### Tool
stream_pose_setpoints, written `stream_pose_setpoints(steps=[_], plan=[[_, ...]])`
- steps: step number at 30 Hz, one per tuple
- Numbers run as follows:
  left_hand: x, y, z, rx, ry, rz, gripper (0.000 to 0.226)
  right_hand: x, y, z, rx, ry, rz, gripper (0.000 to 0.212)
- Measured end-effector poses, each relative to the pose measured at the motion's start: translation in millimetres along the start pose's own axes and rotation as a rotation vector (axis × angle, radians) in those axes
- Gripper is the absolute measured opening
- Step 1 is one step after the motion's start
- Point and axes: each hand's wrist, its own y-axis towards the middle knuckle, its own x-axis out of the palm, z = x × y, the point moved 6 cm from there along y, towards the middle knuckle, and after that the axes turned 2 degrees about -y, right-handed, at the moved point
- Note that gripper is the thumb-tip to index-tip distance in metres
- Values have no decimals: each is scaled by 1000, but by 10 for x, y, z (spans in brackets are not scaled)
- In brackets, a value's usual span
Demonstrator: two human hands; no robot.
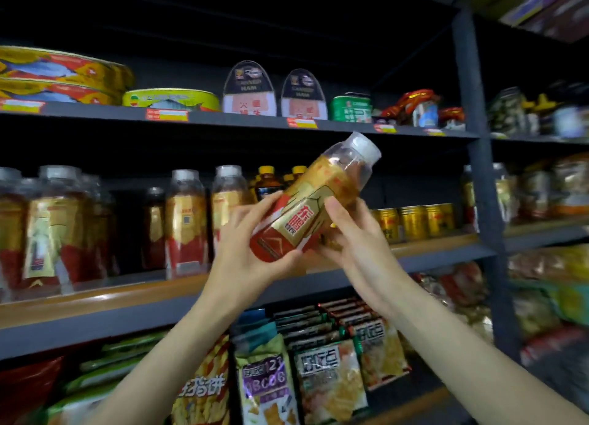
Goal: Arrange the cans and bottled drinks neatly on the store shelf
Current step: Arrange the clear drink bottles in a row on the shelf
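The person is holding a clear plastic bottle of amber drink with a red-and-gold label and white cap (314, 198) in mid-air, tilted with its cap up to the right, just in front of the orange-edged middle shelf (105, 300). The left hand (251, 249) is cupping its base, fingers curled round it; the right hand (347, 230) is gripping its right side, fingers wrapped behind. To the left, matching bottles (186, 220) are already standing upright in a row, and gold cans (414, 222) are sitting lined up to the right. Judging from this, the work is partly done: this bottle is still waiting for its place, probably the gap behind the hands.
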Motion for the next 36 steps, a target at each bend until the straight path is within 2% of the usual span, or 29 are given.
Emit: stream_pose_setpoints(steps=[2, 6, 10, 14, 18, 22, 24, 28, 30, 33, 36], plan=[[290, 132, 157, 89, 101, -14, 75, -301, -15, 18, 78, 165, 26, 55], [1097, 413, 477, 160, 113, -78, 72, -1220, 10, -93, 120, 244, 175, 66], [2217, 689, 743, 159, -4, -174, 59, -2433, 94, -354, 124, 235, 310, 46], [3274, 983, 861, 115, -9, -255, 55, -3605, 272, -798, 50, 178, 416, 66], [3803, 1437, 770, -32, 94, -70, 61, -4386, 518, -1153, -72, 83, 507, 47], [4249, 1897, 663, -165, 136, 83, 70, -4849, 815, -1304, -251, -222, 581, 56], [4549, 1983, 599, -179, 257, 107, 70, -5012, 983, -1332, -334, -418, 603, 61], [4959, 2010, 474, -31, 420, 263, 62, -5331, 1411, -1303, -446, -659, 605, 68], [4974, 2024, 414, -20, 419, 316, 64, -5462, 1617, -1225, -457, -720, 603, 67], [4969, 1967, 431, 1, 444, 348, 63, -5606, 1840, -1023, -380, -770, 623, 68], [4972, 1970, 448, -3, 455, 356, 66, -5753, 1979, -759, -258, -680, 688, 69]])
